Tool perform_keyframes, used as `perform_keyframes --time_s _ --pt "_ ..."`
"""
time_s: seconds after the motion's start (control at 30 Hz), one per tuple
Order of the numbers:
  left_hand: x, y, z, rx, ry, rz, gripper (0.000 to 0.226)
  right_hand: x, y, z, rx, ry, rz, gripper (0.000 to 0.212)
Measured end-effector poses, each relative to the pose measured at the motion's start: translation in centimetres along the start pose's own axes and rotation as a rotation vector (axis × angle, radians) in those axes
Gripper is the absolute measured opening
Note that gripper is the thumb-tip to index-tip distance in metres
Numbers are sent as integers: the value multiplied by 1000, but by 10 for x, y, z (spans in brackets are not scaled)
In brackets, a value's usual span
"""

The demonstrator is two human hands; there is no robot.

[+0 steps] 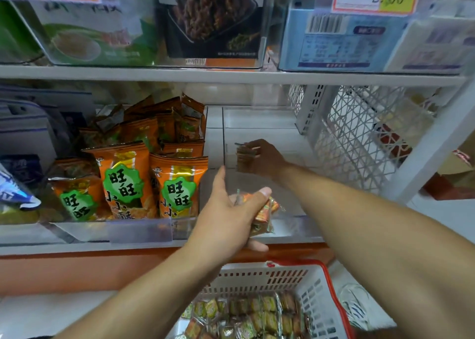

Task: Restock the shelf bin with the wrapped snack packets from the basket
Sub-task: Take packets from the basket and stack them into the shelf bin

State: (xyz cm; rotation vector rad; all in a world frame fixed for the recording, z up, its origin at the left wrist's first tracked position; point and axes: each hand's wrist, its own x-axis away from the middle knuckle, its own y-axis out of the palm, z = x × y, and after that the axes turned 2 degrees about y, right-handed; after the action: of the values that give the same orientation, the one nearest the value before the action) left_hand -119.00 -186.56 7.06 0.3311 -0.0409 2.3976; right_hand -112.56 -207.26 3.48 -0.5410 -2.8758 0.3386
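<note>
While the shelf (231, 78) bin (257, 133) looks nearly bare, the basket (316, 287) below holds many packets (257, 310), so most restocking remains. Deep in the bin, the right hand (264, 157) seems to pinch a few packets; the left hand (228, 218), at the bin's front, clamps another bunch (264, 210) between thumb and fingers (257, 246).

Bin (257, 123): clear glossy plastic. Basket (316, 287): white perforated plastic. Packets (262, 310): shiny crinkled film. Shelf (231, 78): smooth white.
</note>
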Motion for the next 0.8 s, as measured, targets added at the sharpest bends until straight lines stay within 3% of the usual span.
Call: perform_keyframes --time_s 0.07,0.13,0.17,0.3,0.43,0.63,0.8 --pt "-1 1 -2 14 19 15 99 -19 1 13 328 93 -33 10" --pt "-2 2 -4 24 27 22 97 -36 6 23 498 62 108 46" --pt "-3 2 -5 31 28 32 96 -39 8 23 524 50 121 51" --pt "-4 6 -7 35 22 28 94 -56 7 25 430 102 246 53" --pt "-2 8 -5 35 4 -16 90 -58 14 31 226 111 486 48" --pt "0 7 -2 53 -6 4 88 -60 7 31 360 126 471 39" --pt "3 6 -1 78 10 33 91 -48 -4 24 367 137 402 52"
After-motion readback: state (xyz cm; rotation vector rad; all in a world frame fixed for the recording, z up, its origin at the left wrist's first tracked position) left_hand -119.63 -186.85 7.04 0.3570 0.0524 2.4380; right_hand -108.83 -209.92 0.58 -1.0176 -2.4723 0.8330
